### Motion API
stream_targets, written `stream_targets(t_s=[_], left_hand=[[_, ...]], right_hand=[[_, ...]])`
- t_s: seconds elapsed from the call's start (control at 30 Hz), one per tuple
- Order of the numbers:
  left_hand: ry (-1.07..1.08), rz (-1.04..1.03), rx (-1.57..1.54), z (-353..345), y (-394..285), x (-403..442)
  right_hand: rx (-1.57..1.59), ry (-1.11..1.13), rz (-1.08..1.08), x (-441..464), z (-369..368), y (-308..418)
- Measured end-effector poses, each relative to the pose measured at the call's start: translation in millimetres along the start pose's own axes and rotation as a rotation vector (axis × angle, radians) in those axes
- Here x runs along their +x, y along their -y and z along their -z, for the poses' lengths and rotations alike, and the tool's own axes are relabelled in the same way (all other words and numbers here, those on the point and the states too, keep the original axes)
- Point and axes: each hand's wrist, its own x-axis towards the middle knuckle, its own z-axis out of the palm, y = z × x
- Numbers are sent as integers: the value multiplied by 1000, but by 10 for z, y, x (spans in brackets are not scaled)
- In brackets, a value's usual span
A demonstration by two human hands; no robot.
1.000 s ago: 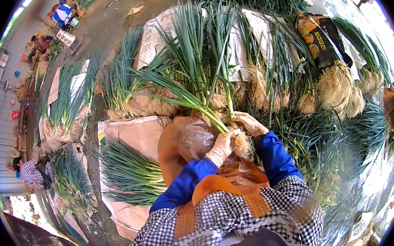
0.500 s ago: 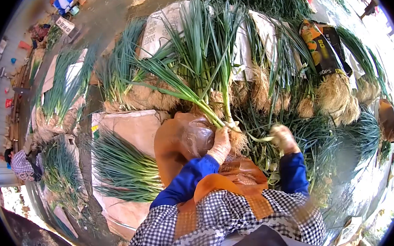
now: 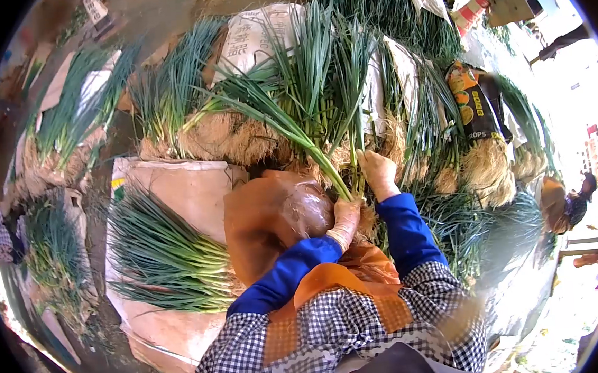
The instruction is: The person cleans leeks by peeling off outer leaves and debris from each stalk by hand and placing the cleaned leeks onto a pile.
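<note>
Green onions (image 3: 327,167) with long leaves fan out upward from my left hand (image 3: 346,219), which is closed around their lower stems just above the roots. Higher up, at the upright stalks of the same bunch, my right hand (image 3: 379,170) has its fingers closed on a stalk; the fingertips are partly hidden. The tan roots show between my hands and the orange apron (image 3: 370,265). My left forearm passes in front of a brown apron-covered knee (image 3: 273,209).
Trimmed green onions (image 3: 172,254) lie on a pale sack (image 3: 174,185) at the left. Rooted bunches (image 3: 230,139) lean in a row ahead, among printed sacks (image 3: 255,37). Loose leaves (image 3: 454,224) are heaped at the right. Other people (image 3: 569,202) sit at both sides.
My right hand has moved up and left from the right side, where it held a pale strip, to the stalks. My left hand keeps its hold. The view has shifted slightly.
</note>
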Motion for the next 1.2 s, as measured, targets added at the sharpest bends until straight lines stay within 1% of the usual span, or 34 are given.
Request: stream_targets(t_s=[0.03, 0.07, 0.13, 0.17, 0.2, 0.27, 0.3, 0.33, 0.4, 0.43, 0.47, 0.5, 0.53, 0.6, 0.63, 0.67, 0.73, 0.77, 0.8, 0.83, 0.87, 0.9, 0.93, 0.97, 1.0, 1.03, 1.07, 1.1, 1.13, 1.17, 1.2], left_hand=[[-18, 41, -11, 4, 15, -17], [-9, 53, -20, 15, 24, -8], [41, -105, 188, 48, -24, 22], [63, -5, 62, 64, -41, 29], [66, -3, 56, 80, -126, 13], [7, 47, -245, 74, -336, -61], [-30, -20, -164, 88, -170, 83], [-29, -57, -161, 107, -302, 26], [-20, -131, -47, 125, -353, 12], [-15, -138, -70, 97, -238, 62], [-19, -147, -89, 88, -128, 129], [24, -161, -98, 98, -43, 134], [40, -97, -155, 87, -118, 49], [62, 54, -71, 59, -189, 13], [59, -25, -22, 66, -156, 13], [50, -37, -25, 67, -201, -3], [21, 19, 5, 93, -321, -34], [51, 71, -124, 123, -78, 148], [75, 127, -252, 152, 175, 337], [80, 48, -207, 128, 207, 365], [89, -31, -158, 104, 224, 403], [63, -4, -189, 73, -38, 223], [37, 22, -220, 40, -329, 27], [43, -29, -231, 35, -233, 79], [56, -80, -233, 48, -113, 141], [42, -45, -162, 47, -91, 158], [152, 29, -317, 51, -140, 92], [253, 120, -461, 55, -200, 24], [250, 136, -449, -17, -573, -210], [225, 190, -475, -20, -630, -242], [242, 139, -412, 15, -563, -243]], right_hand=[[-104, -52, 25, -101, 168, 54], [-248, -77, 160, -219, 279, 96], [-273, -204, 323, -520, 443, 92], [18, -70, 160, -701, 531, 75], [305, 65, -4, -896, 603, 1], [696, 168, -422, -1277, 681, -343], [589, 217, -520, -1364, 788, -579], [482, 263, -619, -1444, 909, -834], [-217, 653, -461, -1555, 674, -1410], [-186, 559, -513, -1446, 843, -1170], [-45, 483, -502, -1213, 929, -883], [191, 238, -343, -1036, 991, -537], [329, 143, -246, -822, 1004, -206], [299, 244, -206, -397, 958, 277], [175, 350, -152, -188, 834, 371], [46, 452, -89, -41, 677, 406], [-73, 365, 237, -48, 531, 380], [-35, 353, 244, -77, 211, 287], [-4, 284, 416, -242, 446, 339], [309, 300, 302, -389, 434, 256], [545, 481, 97, -504, 721, 219], [1094, 540, -162, -701, 1030, 140], [1045, 487, -192, -846, 1068, -107], [1213, 627, -433, -943, 1300, -316], [1137, 606, -197, -1043, 1348, -565], [1225, 796, -504, -1111, 1003, -1039], [1245, 784, -513, -1092, 922, -1063], [551, 928, -357, -1060, 871, -1037], [-150, 986, -172, -975, 800, -1047], [329, 707, -48, -866, 225, -1144], [647, 473, -13, -743, 187, -917]])
